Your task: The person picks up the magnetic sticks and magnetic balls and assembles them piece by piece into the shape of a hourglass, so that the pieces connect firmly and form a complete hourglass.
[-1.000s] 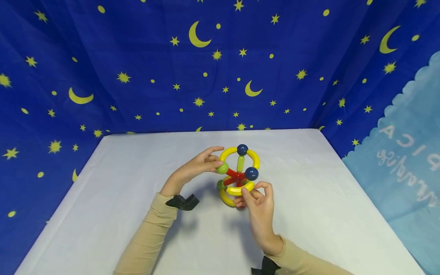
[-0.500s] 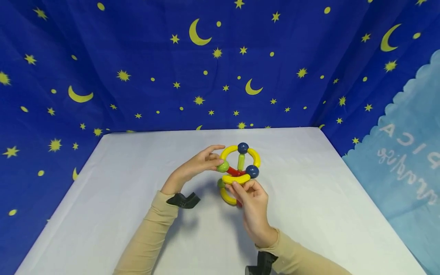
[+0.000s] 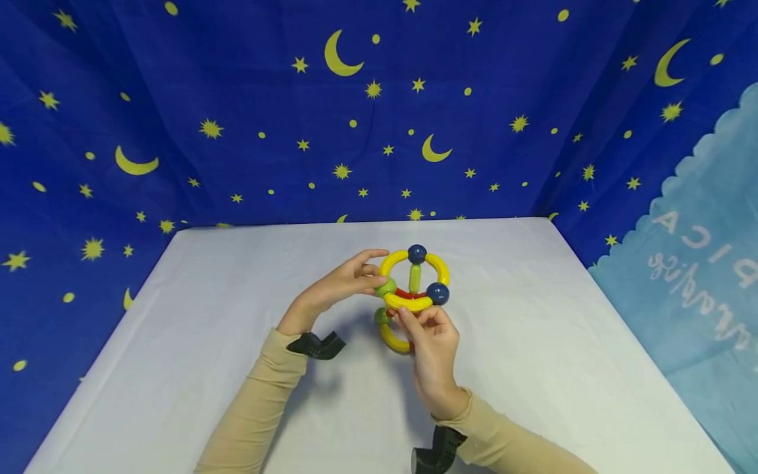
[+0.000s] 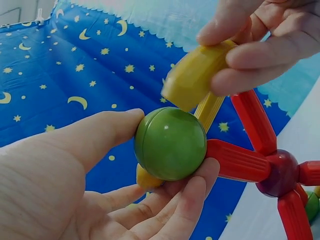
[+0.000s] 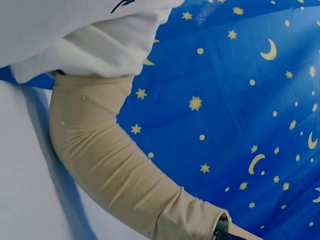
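A toy of magnetic-looking rods and balls stands on the table. My left hand [image 3: 340, 284] holds its green ball [image 4: 170, 144] between thumb and fingers. My right hand [image 3: 436, 352] pinches a yellow curved rod [image 3: 408, 303] at the front of the upper ring. In the head view this rod spans from the green ball to a blue ball [image 3: 438, 293]; in the left wrist view its near end is just above the green ball, contact unclear. Red rods [image 4: 237, 160] meet at a dark red hub ball [image 4: 276, 173]. The right wrist view shows a sleeve, not the hand's work.
Another blue ball [image 3: 417, 254] tops the ring, above a light green rod [image 3: 415, 279]. Below are a second green ball [image 3: 381, 316] and a lower yellow curved rod [image 3: 393, 340]. A white cloth covers the table [image 3: 249, 276]; a blue star-patterned curtain [image 3: 272, 99] surrounds it.
The right hand has moved up and left, bringing the yellow curved rod from below the blue ball into line between the green and blue balls. The left hand has stayed nearly still.
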The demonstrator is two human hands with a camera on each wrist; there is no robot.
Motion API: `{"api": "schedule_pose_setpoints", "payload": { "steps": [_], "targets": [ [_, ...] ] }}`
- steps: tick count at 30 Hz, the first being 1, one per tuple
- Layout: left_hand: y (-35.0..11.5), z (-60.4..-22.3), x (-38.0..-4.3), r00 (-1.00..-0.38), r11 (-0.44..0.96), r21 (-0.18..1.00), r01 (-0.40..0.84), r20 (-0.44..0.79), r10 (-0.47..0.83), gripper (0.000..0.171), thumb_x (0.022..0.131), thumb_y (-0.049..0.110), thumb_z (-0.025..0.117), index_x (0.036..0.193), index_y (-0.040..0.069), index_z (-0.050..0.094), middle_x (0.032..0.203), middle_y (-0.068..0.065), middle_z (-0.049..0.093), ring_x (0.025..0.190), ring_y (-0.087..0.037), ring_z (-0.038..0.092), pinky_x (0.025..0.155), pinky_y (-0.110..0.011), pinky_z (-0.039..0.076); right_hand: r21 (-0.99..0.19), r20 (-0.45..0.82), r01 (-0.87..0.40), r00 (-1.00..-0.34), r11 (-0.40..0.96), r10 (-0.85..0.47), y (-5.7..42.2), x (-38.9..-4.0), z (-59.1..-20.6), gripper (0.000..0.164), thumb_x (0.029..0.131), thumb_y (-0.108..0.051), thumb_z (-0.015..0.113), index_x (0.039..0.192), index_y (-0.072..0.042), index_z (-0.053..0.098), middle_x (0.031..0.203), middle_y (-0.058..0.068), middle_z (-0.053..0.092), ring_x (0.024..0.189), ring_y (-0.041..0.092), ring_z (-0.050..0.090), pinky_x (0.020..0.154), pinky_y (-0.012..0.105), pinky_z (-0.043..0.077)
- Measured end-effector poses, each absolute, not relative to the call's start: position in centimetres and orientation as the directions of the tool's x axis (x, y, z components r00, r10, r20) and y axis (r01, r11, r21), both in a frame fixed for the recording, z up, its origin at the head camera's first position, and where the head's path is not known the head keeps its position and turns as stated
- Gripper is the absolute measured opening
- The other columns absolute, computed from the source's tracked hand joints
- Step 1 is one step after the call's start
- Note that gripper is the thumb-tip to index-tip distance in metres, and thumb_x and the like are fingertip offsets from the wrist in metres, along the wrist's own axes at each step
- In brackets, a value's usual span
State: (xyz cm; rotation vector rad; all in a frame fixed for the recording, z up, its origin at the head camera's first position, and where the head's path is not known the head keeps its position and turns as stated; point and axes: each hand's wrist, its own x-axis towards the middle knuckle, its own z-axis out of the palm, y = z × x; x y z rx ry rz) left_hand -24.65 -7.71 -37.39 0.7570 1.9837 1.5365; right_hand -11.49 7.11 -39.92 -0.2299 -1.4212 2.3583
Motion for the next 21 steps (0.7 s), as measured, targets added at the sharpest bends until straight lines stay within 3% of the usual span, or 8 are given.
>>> {"api": "schedule_pose_setpoints", "payload": {
  "steps": [14, 21],
  "targets": [
    [-7.7, -37.2, -24.3, -0.711, 0.213, 0.968, 0.129, -0.059, 0.701, 0.059, 0.095, 0.019, 0.055, 0.147, 0.013, 0.028, 0.112, -0.017, 0.062, 0.094, -0.013, 0.063, 0.093, -0.039, 0.051, -0.888, 0.070, -0.245, -0.909, -0.388, 0.412, 8.1, -11.3, -40.2, 0.025, 0.084, 0.004, 0.066, 0.073, -0.007, 0.046, 0.081, 0.002, 0.059, 0.074, 0.011, 0.070, 0.076, 0.028, 0.057],
    [-7.8, -37.2, -23.9, -0.700, 0.213, 0.966, 0.148, -0.050, 0.712, 0.058, 0.096, 0.018, 0.054, 0.147, 0.012, 0.028, 0.111, -0.017, 0.063, 0.092, -0.013, 0.061, 0.093, -0.039, 0.050, -0.914, 0.098, -0.260, -0.886, -0.310, 0.453, 10.2, -10.6, -40.2, 0.023, 0.090, -0.005, 0.062, 0.076, -0.008, 0.044, 0.081, 0.004, 0.055, 0.062, 0.013, 0.063, 0.052, 0.023, 0.053]
  ]
}}
